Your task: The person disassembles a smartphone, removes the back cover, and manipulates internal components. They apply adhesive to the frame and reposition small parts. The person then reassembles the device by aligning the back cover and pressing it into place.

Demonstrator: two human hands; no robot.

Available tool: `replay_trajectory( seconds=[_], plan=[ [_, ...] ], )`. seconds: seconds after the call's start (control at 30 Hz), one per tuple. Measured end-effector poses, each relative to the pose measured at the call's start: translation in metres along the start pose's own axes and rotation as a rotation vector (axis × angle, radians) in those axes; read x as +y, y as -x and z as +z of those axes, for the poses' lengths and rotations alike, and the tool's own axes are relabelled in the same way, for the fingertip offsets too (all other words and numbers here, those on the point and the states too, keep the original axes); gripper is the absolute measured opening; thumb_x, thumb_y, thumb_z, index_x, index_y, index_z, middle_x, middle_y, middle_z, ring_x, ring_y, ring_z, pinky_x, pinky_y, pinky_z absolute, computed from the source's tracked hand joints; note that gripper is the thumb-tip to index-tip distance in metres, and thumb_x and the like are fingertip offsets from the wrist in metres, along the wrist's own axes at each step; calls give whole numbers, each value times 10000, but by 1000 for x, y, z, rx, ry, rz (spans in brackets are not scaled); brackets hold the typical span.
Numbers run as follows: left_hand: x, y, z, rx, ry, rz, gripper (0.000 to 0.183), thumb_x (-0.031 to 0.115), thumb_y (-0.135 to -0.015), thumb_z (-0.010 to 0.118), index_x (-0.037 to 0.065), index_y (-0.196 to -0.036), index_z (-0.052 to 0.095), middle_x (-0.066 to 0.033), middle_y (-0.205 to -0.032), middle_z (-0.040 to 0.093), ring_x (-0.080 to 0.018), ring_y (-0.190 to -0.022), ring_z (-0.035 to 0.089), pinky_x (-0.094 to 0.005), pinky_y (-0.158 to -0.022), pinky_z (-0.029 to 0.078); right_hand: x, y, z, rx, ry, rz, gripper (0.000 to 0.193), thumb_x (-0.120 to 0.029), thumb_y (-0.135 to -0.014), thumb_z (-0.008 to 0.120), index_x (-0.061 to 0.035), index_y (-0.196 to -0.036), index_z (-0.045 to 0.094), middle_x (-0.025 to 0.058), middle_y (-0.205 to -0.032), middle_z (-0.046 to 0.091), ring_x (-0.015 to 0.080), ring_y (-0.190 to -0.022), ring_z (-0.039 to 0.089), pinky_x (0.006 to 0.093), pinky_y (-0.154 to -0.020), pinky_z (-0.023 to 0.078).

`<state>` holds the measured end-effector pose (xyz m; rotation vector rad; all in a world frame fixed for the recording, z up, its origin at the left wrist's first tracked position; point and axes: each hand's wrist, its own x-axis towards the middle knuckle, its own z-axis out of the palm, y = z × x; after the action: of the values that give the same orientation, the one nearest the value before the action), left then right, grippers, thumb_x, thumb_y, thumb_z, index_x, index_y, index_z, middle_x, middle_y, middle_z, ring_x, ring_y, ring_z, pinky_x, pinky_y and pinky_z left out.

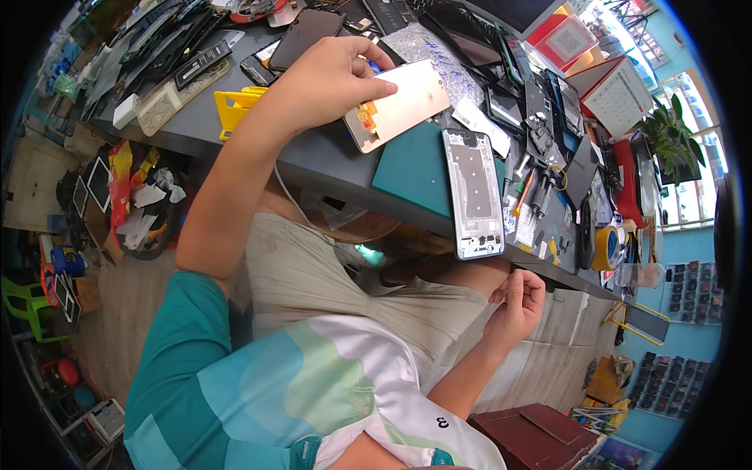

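Note:
My left hand point(333, 82) pinches a phone screen point(403, 98) by its upper left edge, thumb on top. The screen's pale, copper-toned back faces up, with an orange flex cable at its lower left end. It is over the desk, overlapping the far part of a green mat point(411, 168). A bare phone frame point(476, 196), silver-grey inside, lies across the mat's right side with its near end at the desk edge. Below that edge, beside my knee, my right hand point(518, 304) is closed with curled fingers; whatever they hold, if anything, is hidden.
A yellow stand point(235, 110) is left of my forearm. Piles of phone parts point(149, 47) crowd the desk's far left. Bubble wrap point(431, 51) lies behind the screen. Screwdrivers point(540, 192) and a tape roll point(605, 248) are on the right, with a calendar point(615, 98) farther back.

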<state>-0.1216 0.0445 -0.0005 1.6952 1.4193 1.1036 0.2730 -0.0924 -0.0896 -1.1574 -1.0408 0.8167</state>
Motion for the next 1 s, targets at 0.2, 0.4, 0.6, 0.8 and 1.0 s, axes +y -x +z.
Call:
replay_trajectory(
  seconds=[0.2, 0.4, 0.6, 0.8, 1.0],
  plan=[
    [0, -4, -5, 98, 304, 3, 420, 193, -980, 816, -24, -1311, 675, -87, -1000, 804, -90, -911, 752, -244, -809, 601, -14, -5, -5, 0, -30, -32, 64, -48, -1059, 664, 11, -1068, 641, 60, -779, 610, 116, -605, 531, 249, -549, 449],
    [20, 7, -6, -83, 779, 24, 586, 175, -939, 838, 12, -1432, 566, -125, -1149, 737, -171, -1095, 693, -365, -1002, 552, -55, -17, -6, -421, -411, -250, 246, -181, -1084, 638, 36, -1191, 595, 138, -979, 573, 162, -672, 553, 289, -568, 515],
    [59, 37, 35, -388, 1010, 34, 444, 146, -1020, 774, 9, -1394, 578, -128, -1122, 803, -129, -978, 759, -282, -880, 602, -83, -27, 39, -529, -288, -437, 1078, -556, -842, 891, 43, -1590, 399, 294, -1572, 433, 411, -1409, 510, 533, -1136, 469],
    [72, 54, 67, -590, 1170, -73, 451, 123, -985, 812, 4, -1361, 594, -124, -1087, 803, -127, -975, 750, -282, -857, 587, -93, -3, 86, -353, -65, -196, 1426, -800, -688, 875, 79, -1641, 279, 314, -1634, 396, 409, -1531, 413, 559, -1254, 372],
    [69, 60, 78, -607, 1203, -67, 495, 200, -923, 900, 19, -1255, 581, -127, -1053, 791, -130, -990, 729, -283, -878, 557, -98, -2, 136, -223, -368, -127, 1584, -714, -456, 1006, 35, -1638, 264, 379, -1565, 462, 497, -1459, 503, 589, -1226, 397]
  ],
)
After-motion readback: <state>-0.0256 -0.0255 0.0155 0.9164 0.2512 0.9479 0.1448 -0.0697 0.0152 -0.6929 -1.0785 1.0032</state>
